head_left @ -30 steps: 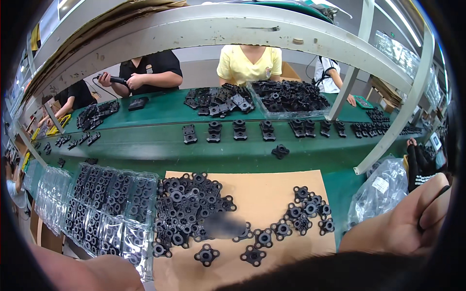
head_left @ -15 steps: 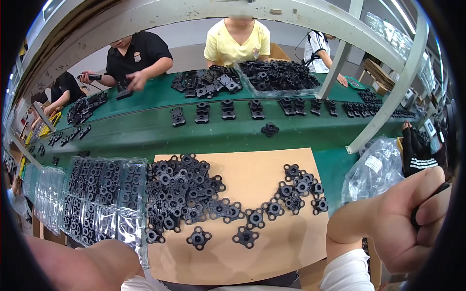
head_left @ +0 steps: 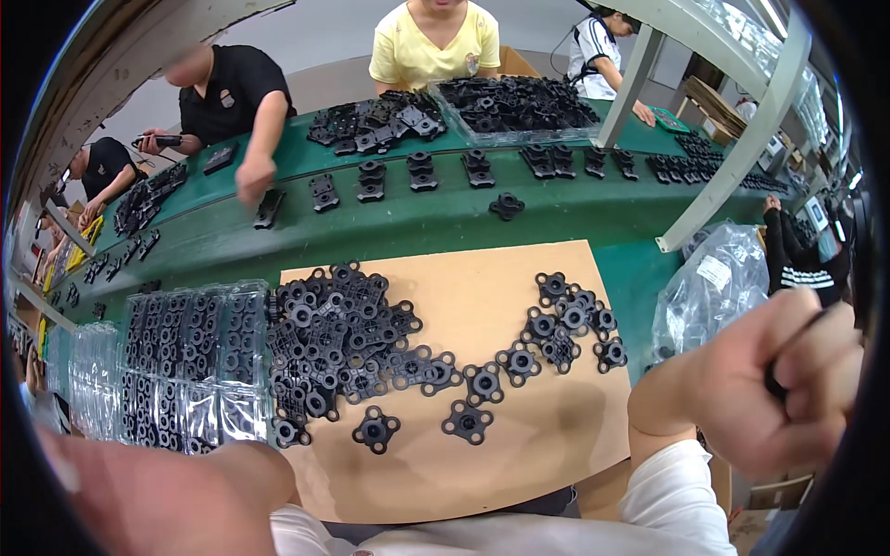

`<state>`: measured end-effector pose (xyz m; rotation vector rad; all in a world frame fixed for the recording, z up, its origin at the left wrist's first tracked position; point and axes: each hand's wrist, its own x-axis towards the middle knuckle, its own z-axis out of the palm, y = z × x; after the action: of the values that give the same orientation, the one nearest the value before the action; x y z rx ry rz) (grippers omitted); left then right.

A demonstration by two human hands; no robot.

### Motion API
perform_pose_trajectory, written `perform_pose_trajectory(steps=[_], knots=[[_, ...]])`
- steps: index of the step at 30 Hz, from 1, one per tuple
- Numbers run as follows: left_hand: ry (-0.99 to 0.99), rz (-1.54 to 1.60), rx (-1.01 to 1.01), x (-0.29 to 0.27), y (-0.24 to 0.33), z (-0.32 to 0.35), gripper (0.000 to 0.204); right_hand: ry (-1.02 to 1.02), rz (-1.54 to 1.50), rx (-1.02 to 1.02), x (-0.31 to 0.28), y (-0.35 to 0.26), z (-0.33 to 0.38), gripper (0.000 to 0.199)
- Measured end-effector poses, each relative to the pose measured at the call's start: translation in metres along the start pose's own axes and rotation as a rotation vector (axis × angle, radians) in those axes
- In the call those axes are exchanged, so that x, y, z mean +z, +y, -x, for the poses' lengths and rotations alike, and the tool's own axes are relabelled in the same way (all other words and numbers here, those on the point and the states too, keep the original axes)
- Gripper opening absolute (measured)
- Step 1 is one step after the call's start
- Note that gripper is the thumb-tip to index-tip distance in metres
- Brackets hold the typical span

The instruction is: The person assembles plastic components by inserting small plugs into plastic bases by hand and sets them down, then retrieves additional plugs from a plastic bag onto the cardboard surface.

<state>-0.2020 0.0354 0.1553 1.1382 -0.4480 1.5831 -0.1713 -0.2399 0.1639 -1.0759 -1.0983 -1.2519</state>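
At the right rim my right hand (head_left: pixel 788 394) is raised, its fingers curled tightly round a dark object (head_left: pixel 777 378). Only a black edge of it shows, so its full shape is hidden. My left hand (head_left: pixel 139 491) is at the lower left, blurred and cut off by the rim; its fingers are out of sight. Between my arms lies a tan board (head_left: pixel 519 445). It bears a heap of black plastic four-lobed parts (head_left: pixel 338 324) on its left, a cluster of them (head_left: pixel 567 320) on its right, and single parts (head_left: pixel 467 423) near the middle.
Clear plastic trays (head_left: pixel 190 371) of black parts stand left of the board. A crumpled clear bag (head_left: pixel 712 278) lies to the right. Beyond runs a green conveyor belt (head_left: pixel 389 227) with rows of black parts. Co-workers sit across it; a grey metal post (head_left: pixel 742 144) rises at right.
My view has tilted and shifted, so the board sits a little higher in it. Both my hands stay near the rims. The black-shirted co-worker's hand has reached to a part on the belt.
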Motion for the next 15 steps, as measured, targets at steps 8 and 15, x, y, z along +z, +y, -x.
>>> perform_pose_trajectory(steps=[8, 15], knots=[[-0.539, 0.043, -0.520, 0.038, -0.060, 0.086, 0.027, 0.404, -0.368, 1.900, -0.055, 0.020, 0.138, 0.026], [-1.200, 0.073, -0.783, 0.042, -0.078, 0.098, 0.033, 0.126, 0.353, 1.667, -0.103, 0.023, 0.154, 0.024]])
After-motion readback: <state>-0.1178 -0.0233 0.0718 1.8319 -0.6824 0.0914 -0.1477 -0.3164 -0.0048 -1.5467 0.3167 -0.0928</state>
